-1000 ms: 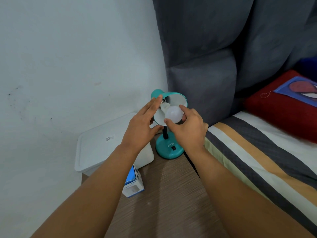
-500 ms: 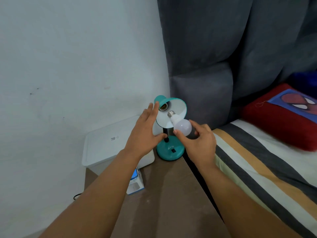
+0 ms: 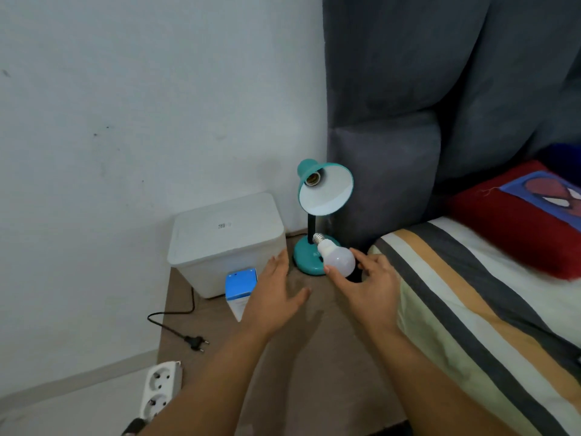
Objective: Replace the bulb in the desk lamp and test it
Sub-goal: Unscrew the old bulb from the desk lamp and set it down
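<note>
- Two sockets of the white power strip point(image 3: 161, 388) lie on the floor at far left, and the lamp's black plug point(image 3: 196, 342) rests unplugged on the brown table point(image 3: 314, 357) just above it; testing cannot succeed until this plug is seated, and a live strip during bulb fitting would be a shock hazard.
- One white storage bin point(image 3: 226, 243) stands against the wall, with a blue bulb box point(image 3: 241, 286) touching its front; the box probably holds the replacement, and confusing the two bulbs would undo the exchange.
- Left hand point(image 3: 276, 297): fingers straight and spread, holding nothing, hovering above the table between the blue box and the lamp base; a careless sweep could knock the box off the table edge.
- Desk lamp point(image 3: 325, 190): teal shade tilted toward the viewer, socket point(image 3: 312, 178) empty and exposed; with no hand steadying it, a bump to the base could tip the lamp.
- Bulb point(image 3: 338, 259): out of the lamp, pinched at its frosted globe, with the screw cap pointing up and left toward the lamp stem and free of the fingers.
- Right hand point(image 3: 371, 287): thumb below and fingertips behind the globe, a light pinch only; the smooth round surface could slip, and a fall to the table or floor may break it.
- Striped bed point(image 3: 471, 294) at right offers a soft spot for setting it down.
</note>
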`<state>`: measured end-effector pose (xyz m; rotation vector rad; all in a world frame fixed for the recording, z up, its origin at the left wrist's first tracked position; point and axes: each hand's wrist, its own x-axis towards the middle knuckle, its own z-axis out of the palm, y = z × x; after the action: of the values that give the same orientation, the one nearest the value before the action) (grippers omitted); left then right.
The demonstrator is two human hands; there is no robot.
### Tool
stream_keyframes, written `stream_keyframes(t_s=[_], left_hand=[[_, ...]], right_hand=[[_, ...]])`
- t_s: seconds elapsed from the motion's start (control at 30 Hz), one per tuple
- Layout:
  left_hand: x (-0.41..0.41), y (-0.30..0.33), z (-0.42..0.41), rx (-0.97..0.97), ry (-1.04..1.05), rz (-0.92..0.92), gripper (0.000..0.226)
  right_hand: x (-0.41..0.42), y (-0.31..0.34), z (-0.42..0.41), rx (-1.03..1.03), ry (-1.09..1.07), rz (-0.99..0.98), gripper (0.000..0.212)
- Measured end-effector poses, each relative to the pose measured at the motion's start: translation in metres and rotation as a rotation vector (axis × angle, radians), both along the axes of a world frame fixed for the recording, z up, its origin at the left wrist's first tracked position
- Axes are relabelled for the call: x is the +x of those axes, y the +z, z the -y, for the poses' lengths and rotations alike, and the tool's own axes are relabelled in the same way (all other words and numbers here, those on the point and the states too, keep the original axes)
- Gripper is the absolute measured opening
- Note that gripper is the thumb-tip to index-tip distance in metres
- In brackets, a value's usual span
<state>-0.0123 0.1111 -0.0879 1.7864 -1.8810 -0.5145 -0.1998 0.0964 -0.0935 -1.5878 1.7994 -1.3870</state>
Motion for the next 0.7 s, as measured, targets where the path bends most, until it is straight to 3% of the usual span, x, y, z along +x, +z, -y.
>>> stream_keyframes(t_s=[0.3,0.5,0.7], left_hand=[[-0.002,-0.053,-0.001,0.172,0.011,0.081,0.088],[-0.005,-0.087,0.013,0.221,-0.016,0.129,0.086],[-0.007,-0.114,0.026,0.166,0.022,0.176,0.079]], right_hand=[[0.003,-0.051,0.000,0.141,0.032,-0.025,0.079],[0.010,-0.071,0.010,0.226,0.077,-0.087,0.073],[0.024,-0.090,0.029,0.257,0.111,-0.179,0.052]])
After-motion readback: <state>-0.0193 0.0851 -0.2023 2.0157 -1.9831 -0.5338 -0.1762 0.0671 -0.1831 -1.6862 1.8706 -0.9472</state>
